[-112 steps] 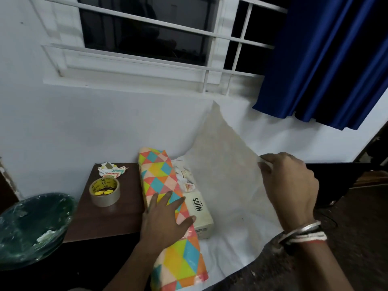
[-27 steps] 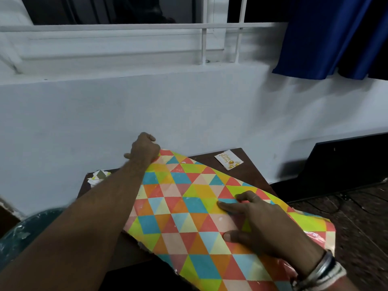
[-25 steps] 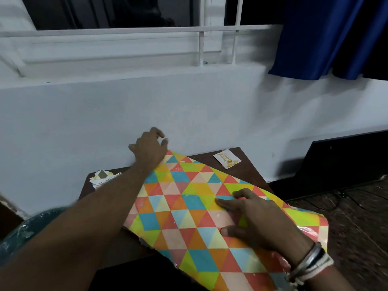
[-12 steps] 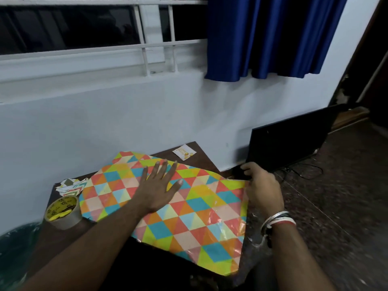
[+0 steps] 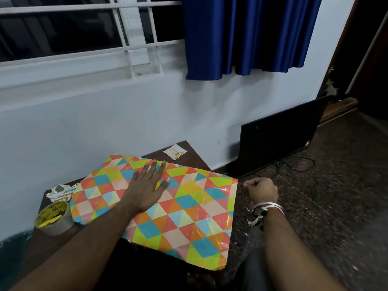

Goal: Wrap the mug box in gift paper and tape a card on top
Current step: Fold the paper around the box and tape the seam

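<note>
A sheet of gift paper with bright triangles lies spread over the small brown table and overhangs its front and right edges. My left hand presses flat on the paper, fingers straight and spread. My right hand hovers just off the paper's right edge, curled into a fist with nothing seen in it. A small white card lies at the table's back right corner. A roll of tape stands at the front left. The mug box is hidden.
Paper scraps lie at the table's left behind the tape. A black flat screen leans against the white wall on the right, with a cable on the dark floor. A blue curtain hangs above. A dark green bin sits at the lower left.
My right hand has come off the paper's right edge and curled into a fist beside it. My left hand stays flat on the paper. The view has swung a little to the right.
</note>
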A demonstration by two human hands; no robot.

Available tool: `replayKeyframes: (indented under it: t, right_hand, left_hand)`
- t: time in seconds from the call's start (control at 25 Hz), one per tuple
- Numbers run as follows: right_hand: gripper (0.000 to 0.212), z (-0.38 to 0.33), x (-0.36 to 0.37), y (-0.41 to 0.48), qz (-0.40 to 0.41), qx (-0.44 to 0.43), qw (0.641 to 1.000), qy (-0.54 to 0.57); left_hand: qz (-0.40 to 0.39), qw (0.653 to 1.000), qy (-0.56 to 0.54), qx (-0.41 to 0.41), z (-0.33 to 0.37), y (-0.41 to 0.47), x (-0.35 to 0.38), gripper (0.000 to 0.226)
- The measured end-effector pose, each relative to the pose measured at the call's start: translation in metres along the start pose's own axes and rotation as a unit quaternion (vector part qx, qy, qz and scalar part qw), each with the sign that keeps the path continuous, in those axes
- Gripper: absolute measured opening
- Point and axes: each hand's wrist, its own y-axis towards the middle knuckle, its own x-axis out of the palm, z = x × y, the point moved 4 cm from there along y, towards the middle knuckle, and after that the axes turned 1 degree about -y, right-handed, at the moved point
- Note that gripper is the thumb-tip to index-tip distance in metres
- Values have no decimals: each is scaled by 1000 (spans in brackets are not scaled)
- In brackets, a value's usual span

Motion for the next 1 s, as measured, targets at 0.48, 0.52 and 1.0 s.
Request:
replayKeyframes:
  t: [0.48,0.52,1.0]
  right_hand:
    - [18,-24,3,-11,24,-54,994,-87]
    - [20,-32,-7,-17,79,-80,990,-89]
    - [51,-130,125,-158,-112,-499,804,-304]
  left_hand:
    - [9,1000,-6,2,1,-4,-3,91]
    - [19,1000,-14,6,1,-5,-4,91]
    - [357,742,-433,-366,-29,-146,35,57]
